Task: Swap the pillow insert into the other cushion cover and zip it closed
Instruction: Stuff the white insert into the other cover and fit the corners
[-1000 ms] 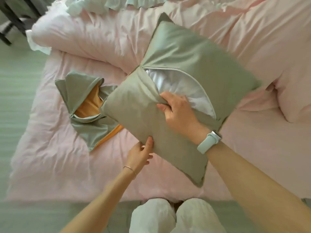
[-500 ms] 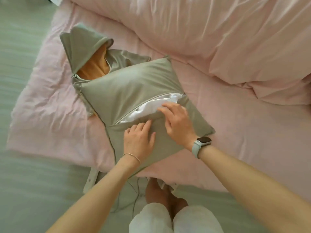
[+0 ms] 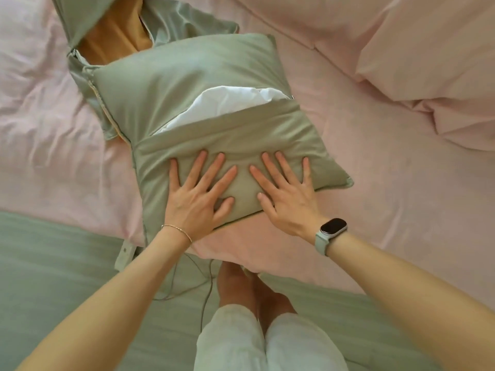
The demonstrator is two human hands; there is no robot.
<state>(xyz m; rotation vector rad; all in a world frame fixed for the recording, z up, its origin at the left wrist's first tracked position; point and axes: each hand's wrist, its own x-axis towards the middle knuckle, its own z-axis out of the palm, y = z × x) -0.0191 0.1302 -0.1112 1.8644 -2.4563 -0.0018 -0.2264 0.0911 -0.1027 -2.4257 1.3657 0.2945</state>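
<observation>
A sage-green cushion cover [image 3: 187, 76] lies on the pink bed, stuffed with the white pillow insert [image 3: 225, 105], which shows through the gaping zip opening across its middle. The zip's small metal end [image 3: 293, 97] sits at the opening's right end. My left hand [image 3: 198, 194] and my right hand [image 3: 284, 194] press flat, fingers spread, side by side on the cover's lower part below the opening. Behind it at the top left lies the other cover [image 3: 88, 25], green outside and orange inside, empty and crumpled.
A pink sheet [image 3: 53, 129] covers the bed and a bunched pink duvet [image 3: 401, 49] fills the top right. The bed's near edge runs just under my wrists. A thin cable [image 3: 206, 285] hangs down to the green floor [image 3: 53, 277] by my legs.
The cushion went from held up in the air to lying flat on the bed. Both hands let go of the cover's flap and now press open-palmed on its lower part.
</observation>
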